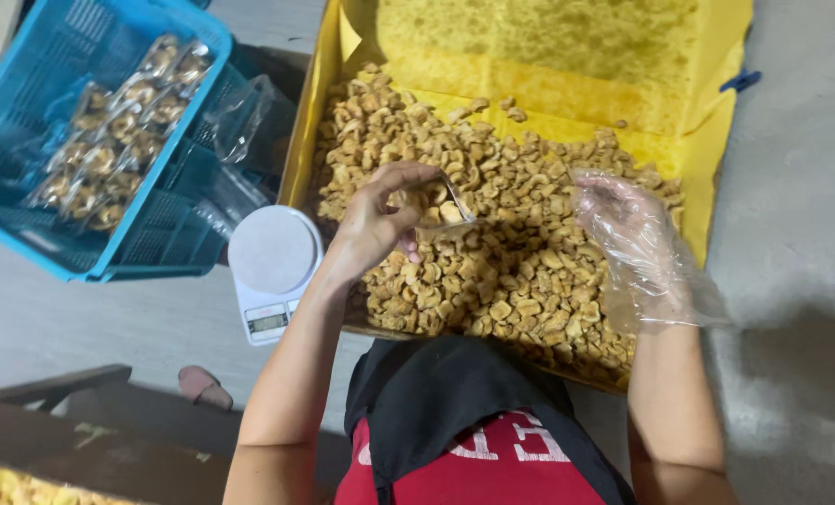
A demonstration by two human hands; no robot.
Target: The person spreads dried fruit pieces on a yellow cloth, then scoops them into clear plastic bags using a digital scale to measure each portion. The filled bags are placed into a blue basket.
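My left hand (pixel 380 217) is bare and grips a small clear plastic bag (pixel 443 208) that holds a few tan snack pieces, just above the heap. My right hand (pixel 628 238) wears a loose clear plastic glove, fingers spread, and hovers over the right side of the heap without holding anything I can make out. Below both hands lies a big pile of tan fried snack pieces (pixel 492 252) in a cardboard box lined with yellow paper (pixel 689 122).
A white digital kitchen scale (pixel 272 266) stands left of the box on the grey floor. A blue plastic crate (pixel 24 140) at upper left holds several filled clear packets (pixel 118 140). Empty clear bags (pixel 244 117) lie between crate and box. A dark bench (pixel 80 440) sits lower left.
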